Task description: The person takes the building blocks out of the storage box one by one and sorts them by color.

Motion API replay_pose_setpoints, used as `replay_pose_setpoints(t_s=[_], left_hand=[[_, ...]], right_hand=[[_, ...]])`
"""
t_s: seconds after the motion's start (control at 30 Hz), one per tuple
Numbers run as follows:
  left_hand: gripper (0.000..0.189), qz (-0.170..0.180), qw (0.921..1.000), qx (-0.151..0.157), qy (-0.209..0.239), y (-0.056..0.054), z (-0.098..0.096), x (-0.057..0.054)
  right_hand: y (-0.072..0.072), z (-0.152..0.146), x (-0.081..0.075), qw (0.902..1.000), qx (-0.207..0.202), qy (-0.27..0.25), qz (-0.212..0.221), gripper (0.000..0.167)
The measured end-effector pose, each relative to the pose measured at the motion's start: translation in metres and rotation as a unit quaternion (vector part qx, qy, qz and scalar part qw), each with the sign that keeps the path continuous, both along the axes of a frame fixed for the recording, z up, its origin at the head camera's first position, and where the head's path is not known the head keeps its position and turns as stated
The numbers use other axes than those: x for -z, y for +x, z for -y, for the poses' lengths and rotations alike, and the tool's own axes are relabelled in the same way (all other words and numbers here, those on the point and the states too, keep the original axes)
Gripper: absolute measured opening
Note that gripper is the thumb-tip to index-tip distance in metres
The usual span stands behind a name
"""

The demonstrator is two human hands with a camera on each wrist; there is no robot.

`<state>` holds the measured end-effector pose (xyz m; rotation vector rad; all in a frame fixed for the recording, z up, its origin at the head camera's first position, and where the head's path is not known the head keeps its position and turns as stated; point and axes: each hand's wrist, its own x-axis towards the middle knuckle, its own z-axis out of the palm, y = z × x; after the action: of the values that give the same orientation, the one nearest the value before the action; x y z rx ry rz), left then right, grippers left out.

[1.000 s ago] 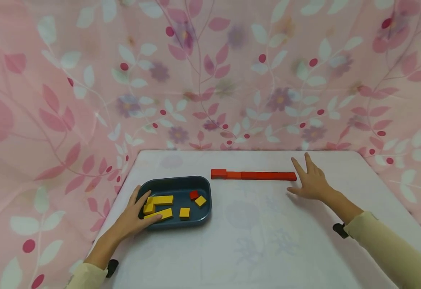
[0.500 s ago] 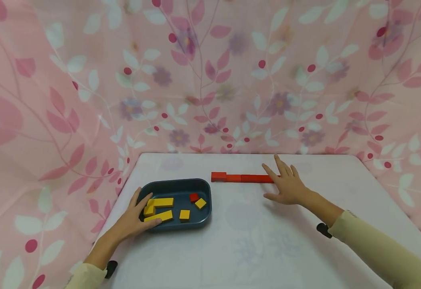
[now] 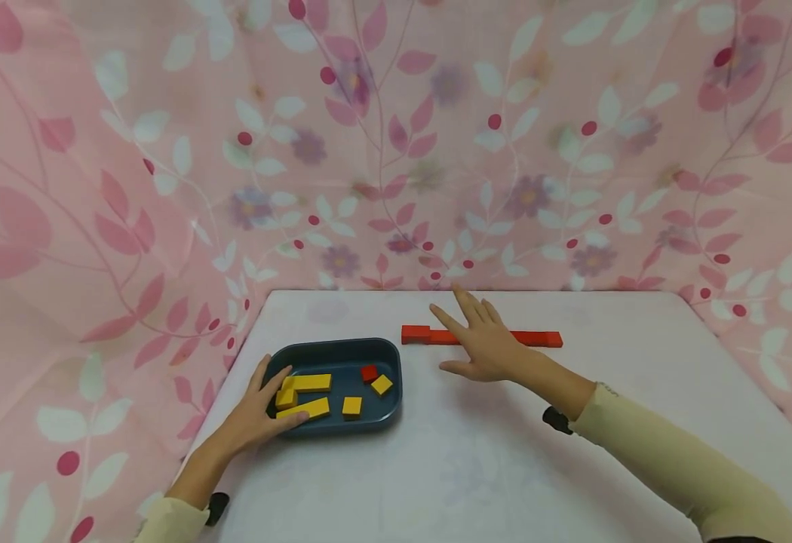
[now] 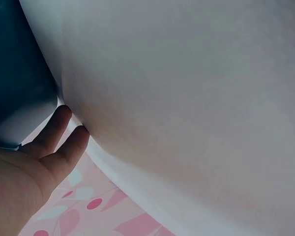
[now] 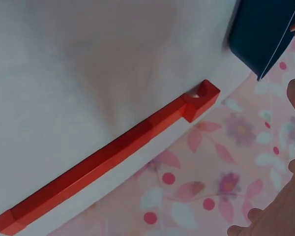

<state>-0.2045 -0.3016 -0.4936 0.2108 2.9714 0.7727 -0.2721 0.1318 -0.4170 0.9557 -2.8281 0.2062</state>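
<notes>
My left hand [image 3: 260,411] holds the left end of a dark blue tray [image 3: 396,407], its thumb over the near rim. In the left wrist view, two fingers [image 4: 64,152] lie along the outside of the tray [image 4: 14,59]. Yellow blocks [image 3: 311,383] and one small red cube [image 3: 369,373] lie in the tray. Fingers spread, my right hand [image 3: 487,348] hovers over a straight row of red blocks [image 3: 535,338], hiding its middle in the head view. The right wrist view shows the row whole, with a taller, notched block [image 5: 204,101] at the tray end.
A white cloth covers the table [image 3: 396,483], which ends at a straight back edge behind the red row. A pink floral curtain [image 3: 504,151] hangs behind and at both sides.
My right hand has moved left along the red row, from its right end to near its left part. The left hand and the tray have stayed in place.
</notes>
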Motion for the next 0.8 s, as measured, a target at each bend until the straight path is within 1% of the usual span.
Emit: replay_pose_setpoints(t_s=[0.07, 0.13, 0.27, 0.33, 0.43, 0.53, 0.67, 0.73, 0.8], left_hand=[[0.099, 0.0, 1.0, -0.003, 0.003, 0.0, 0.001, 0.001], [0.098, 0.001, 1.0, -0.004, 0.005, 0.0, 0.001, 0.002], [0.097, -0.001, 1.0, -0.003, 0.007, 0.0, 0.002, 0.002], [0.096, -0.002, 1.0, -0.005, 0.008, 0.0, 0.002, 0.002], [0.096, -0.003, 0.9999, -0.008, 0.011, 0.0, 0.001, 0.003], [0.096, -0.004, 0.9999, -0.008, 0.009, -0.001, 0.001, 0.002], [0.096, -0.006, 1.0, -0.005, 0.006, -0.001, 0.001, 0.001], [0.095, -0.007, 0.9999, -0.006, 0.005, -0.001, 0.001, 0.002], [0.094, -0.007, 0.9999, -0.006, 0.008, -0.001, 0.0, 0.004]], right_hand=[[0.0, 0.01, -0.001, 0.9999, -0.013, 0.002, 0.009, 0.1], [-0.002, 0.017, -0.001, 0.9998, -0.017, 0.002, 0.011, 0.099], [-0.007, 0.028, -0.009, 0.9998, -0.007, -0.021, -0.004, 0.098], [-0.009, 0.034, -0.014, 0.9996, -0.003, -0.028, -0.003, 0.097], [-0.005, 0.046, -0.017, 0.9994, -0.015, -0.03, 0.012, 0.097], [0.001, 0.062, -0.014, 0.9992, -0.029, -0.019, 0.021, 0.097], [0.008, 0.085, -0.005, 0.9971, -0.051, -0.026, 0.049, 0.095], [0.011, 0.097, 0.0, 0.9938, -0.064, -0.041, 0.081, 0.093], [0.013, 0.106, 0.004, 0.9858, -0.08, -0.077, 0.126, 0.091]])
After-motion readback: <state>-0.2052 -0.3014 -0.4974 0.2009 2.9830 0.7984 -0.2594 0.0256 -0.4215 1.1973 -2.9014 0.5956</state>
